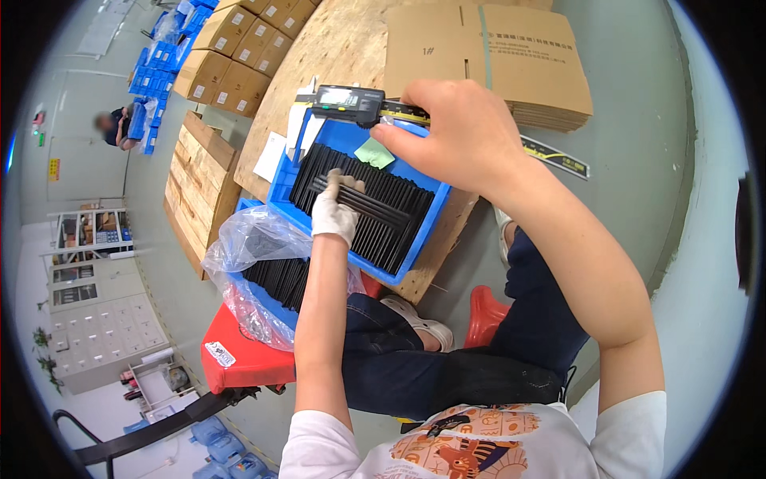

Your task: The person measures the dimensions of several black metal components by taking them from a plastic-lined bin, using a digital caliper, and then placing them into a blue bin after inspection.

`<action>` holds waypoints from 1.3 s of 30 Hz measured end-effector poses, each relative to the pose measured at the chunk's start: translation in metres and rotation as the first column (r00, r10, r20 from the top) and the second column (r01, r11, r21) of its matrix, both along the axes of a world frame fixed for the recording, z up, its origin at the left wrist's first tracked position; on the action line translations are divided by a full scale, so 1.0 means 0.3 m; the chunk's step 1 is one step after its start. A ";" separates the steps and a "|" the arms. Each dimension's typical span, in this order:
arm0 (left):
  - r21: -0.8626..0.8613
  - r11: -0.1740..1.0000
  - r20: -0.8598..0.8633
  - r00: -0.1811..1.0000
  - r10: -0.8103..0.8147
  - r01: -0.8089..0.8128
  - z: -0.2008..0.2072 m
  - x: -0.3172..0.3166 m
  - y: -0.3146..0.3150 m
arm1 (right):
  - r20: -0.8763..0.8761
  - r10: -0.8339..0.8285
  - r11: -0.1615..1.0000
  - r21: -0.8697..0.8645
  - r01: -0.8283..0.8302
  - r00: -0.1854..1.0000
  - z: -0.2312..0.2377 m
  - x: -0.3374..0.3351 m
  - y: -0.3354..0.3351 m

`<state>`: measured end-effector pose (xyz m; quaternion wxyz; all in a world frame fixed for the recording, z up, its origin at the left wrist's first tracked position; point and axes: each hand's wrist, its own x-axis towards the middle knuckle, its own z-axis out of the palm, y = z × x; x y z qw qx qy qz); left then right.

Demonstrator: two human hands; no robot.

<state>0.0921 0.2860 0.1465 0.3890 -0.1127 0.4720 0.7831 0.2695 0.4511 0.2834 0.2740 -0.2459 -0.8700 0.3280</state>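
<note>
You're gauging parts: your gloved left hand (335, 209) grips black strips (369, 203) over the blue bin (281, 185); your right hand (463, 136) pinches the digital caliper (351, 102) at its far edge.

A single head-worn fisheye view is looking steeply down from close above the person's forearms, facing forward over a blue bin (281, 188) at the wooden surface's (343, 48) near edge; straight lines are bending toward its rim.

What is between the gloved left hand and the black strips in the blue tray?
Nothing visible. The left hand already grips a few black strips above the blue tray; the right hand with the digital caliper is off to the side.
</note>
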 end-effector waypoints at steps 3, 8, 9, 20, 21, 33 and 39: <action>0.046 0.927 0.167 0.918 0.360 -0.372 0.075 -0.033 0.004 | -0.003 -0.006 0.999 -0.036 0.006 1.000 0.001 -0.021 -0.003; 0.074 0.993 0.068 0.994 0.090 -0.095 0.032 -0.192 -0.173 | 0.002 -0.033 0.999 -0.037 0.033 0.999 0.029 -0.035 -0.055; 0.100 0.955 0.351 0.908 0.228 -0.278 0.102 -0.114 -0.111 | 0.119 -0.003 0.996 -0.087 0.013 0.993 0.010 -0.027 -0.045; -0.167 0.926 0.113 0.926 0.360 -0.339 -0.113 -0.253 -0.317 | 0.091 0.075 0.992 -0.111 -0.065 0.993 -0.032 -0.060 -0.104; -0.180 0.885 0.097 0.887 0.451 -0.430 -0.064 -0.230 -0.286 | 0.067 0.059 0.989 -0.138 -0.050 0.996 -0.039 -0.066 -0.094; -0.256 0.719 0.216 0.687 0.694 -0.646 -0.130 -0.361 -0.380 | 0.060 0.032 0.995 -0.097 -0.026 0.998 -0.046 -0.086 -0.096; -0.170 0.678 0.254 0.633 0.732 -0.716 -0.123 -0.388 -0.413 | 0.128 0.093 0.995 -0.055 -0.087 0.987 -0.044 -0.071 -0.082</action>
